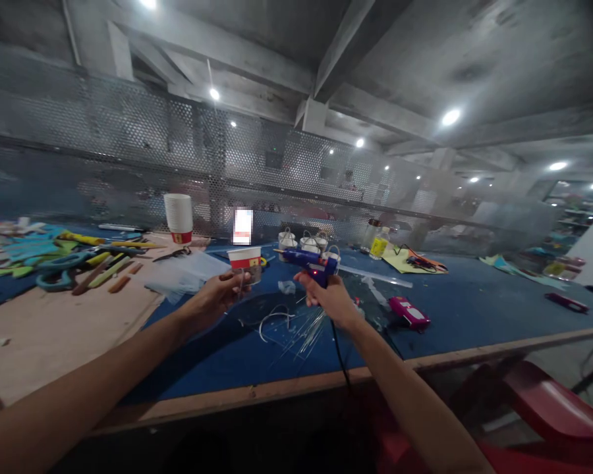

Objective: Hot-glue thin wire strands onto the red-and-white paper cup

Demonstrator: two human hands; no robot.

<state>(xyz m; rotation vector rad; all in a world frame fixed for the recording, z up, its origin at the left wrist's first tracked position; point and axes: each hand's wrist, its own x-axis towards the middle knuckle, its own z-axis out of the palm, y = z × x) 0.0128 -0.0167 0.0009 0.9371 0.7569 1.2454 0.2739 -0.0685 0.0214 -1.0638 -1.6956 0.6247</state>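
A paper cup (238, 257) with a red and white band is gripped by my left hand (227, 289), its rim facing up. My right hand (329, 296) is wrapped round the handle of a blue glue gun (304, 259), whose nozzle points left toward the cup, a short gap away. A small red light glows on the gun, and its dark cord hangs down over the table's front edge. Below the hands lie thin clear strands (310, 332) and a curled white strip (261, 322). A crumpled clear scrap (286, 287) rests between the hands.
Behind the gun stand several small cups with wire loops (309, 243). A stack of paper cups (178, 214) is at back left, near scissors (59, 273) and coloured sticks. To the right are a ruler (380, 276), a magenta device (409, 313) and a yellow-labelled bottle (379, 245). A red chair (558, 401) stands front right.
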